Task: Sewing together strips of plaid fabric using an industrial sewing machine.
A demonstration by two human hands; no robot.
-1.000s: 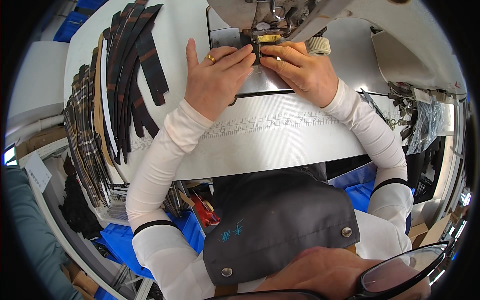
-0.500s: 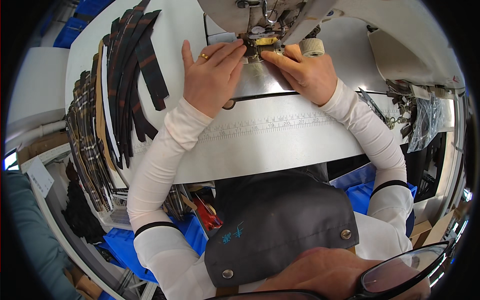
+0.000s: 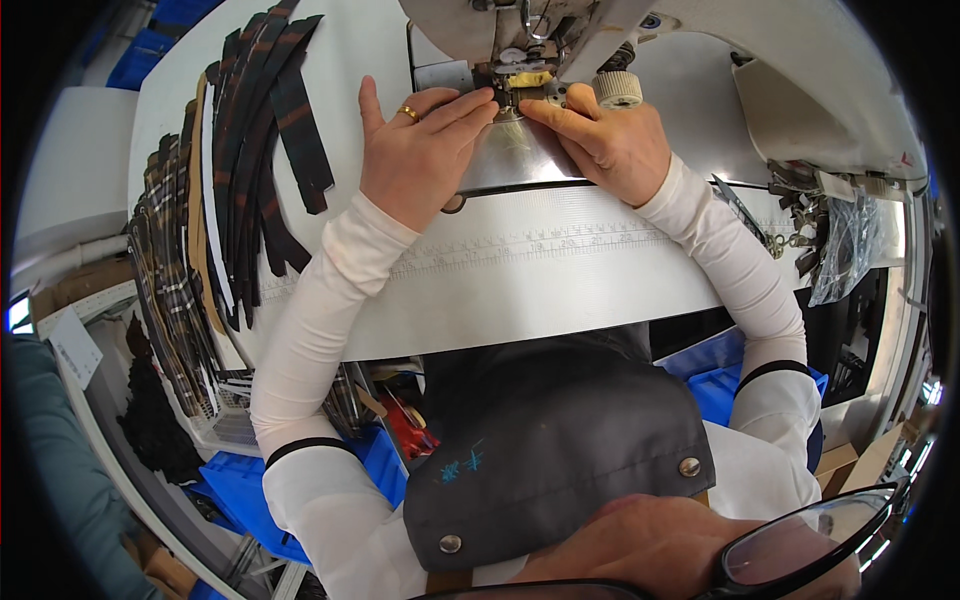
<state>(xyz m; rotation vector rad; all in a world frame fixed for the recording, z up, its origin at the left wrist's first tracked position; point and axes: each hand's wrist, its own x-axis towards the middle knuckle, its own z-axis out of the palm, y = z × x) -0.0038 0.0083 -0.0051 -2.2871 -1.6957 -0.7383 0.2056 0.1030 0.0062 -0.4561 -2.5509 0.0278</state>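
Observation:
At the sewing machine, both hands work close beside the presser foot and needle area. My left hand, wearing a gold ring, lies palm down with its fingers stretched toward the foot and the outer finger spread away. From the other side, my right hand reaches in with its index finger extended to the plate in front of the foot. Its other fingers are curled, and what they hold, if anything, is hidden. A small dark piece shows between the fingertips, mostly covered; its kind cannot be made out.
Dark plaid fabric strips and brown checked strips are heaped at the left of the white table, which bears a printed ruler. Scissors, metal clasps and a clear plastic bag lie right. Below are blue bins.
My left fingertips have shifted slightly right and toward me beside the presser foot. The right hand stays nearly in place. The whole view has moved a little.

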